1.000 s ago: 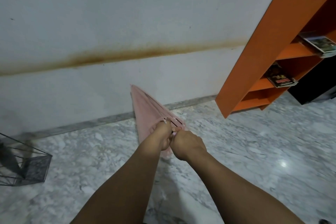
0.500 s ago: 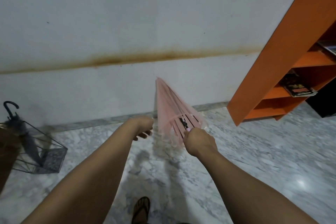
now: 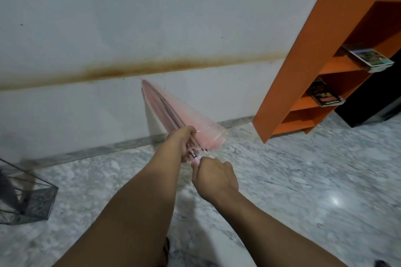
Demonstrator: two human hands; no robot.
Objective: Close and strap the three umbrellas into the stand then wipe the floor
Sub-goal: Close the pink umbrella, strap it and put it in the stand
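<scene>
A folded pink umbrella [image 3: 165, 108] points up and away from me toward the white wall, its canopy loose at the lower end. My left hand [image 3: 184, 138] grips the gathered canopy near its open end. Just below it, my right hand [image 3: 213, 176] grips the umbrella's handle end, thumb up. A black wire umbrella stand [image 3: 32, 204] sits on the floor at the far left, with a dark closed umbrella [image 3: 7, 193] leaning in it, blurred.
The marble floor [image 3: 303, 180] spreads around me. An orange bookshelf [image 3: 303, 71] with books stands at the right against the wall. A black cabinet [image 3: 373, 102] sits beside it. My sandalled foot [image 3: 166, 251] shows below my arms.
My left hand, which hung free half a second ago, has come back and taken hold of the pink canopy. The umbrella tilted more to the left.
</scene>
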